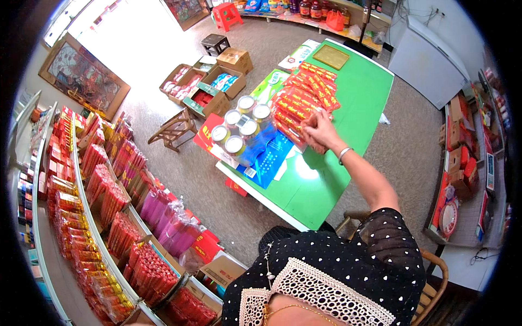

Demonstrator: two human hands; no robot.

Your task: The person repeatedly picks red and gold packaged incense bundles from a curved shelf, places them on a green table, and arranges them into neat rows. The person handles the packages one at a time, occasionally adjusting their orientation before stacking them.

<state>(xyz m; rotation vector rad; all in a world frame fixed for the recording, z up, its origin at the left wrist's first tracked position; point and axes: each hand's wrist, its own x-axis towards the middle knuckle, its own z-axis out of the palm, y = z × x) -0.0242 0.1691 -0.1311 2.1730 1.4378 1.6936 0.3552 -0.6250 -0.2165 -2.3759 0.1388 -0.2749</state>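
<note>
Over the green tabletop (359,98), my right hand (320,129) reaches the near right end of a pile of red packets (295,102) with yellow writing. Its fingers are curled at the packets, and whether they grip one is hidden. A silver bangle (346,155) circles the wrist. Left of the pile stands a shrink-wrapped pack of cans (248,128) with white lids. Beneath the pack lies a blue printed sheet (267,163), partly covered. Flattened green and white packaging (271,83) runs along the table's left side. My left hand is out of view.
A gold-coloured tray (330,57) lies at the table's far end. Open cartons (208,102), a wooden chair (174,129) and a red stool (226,17) stand beyond. Shelves (83,179) of red bundles curve along the left. A white chest freezer (430,61) stands at right.
</note>
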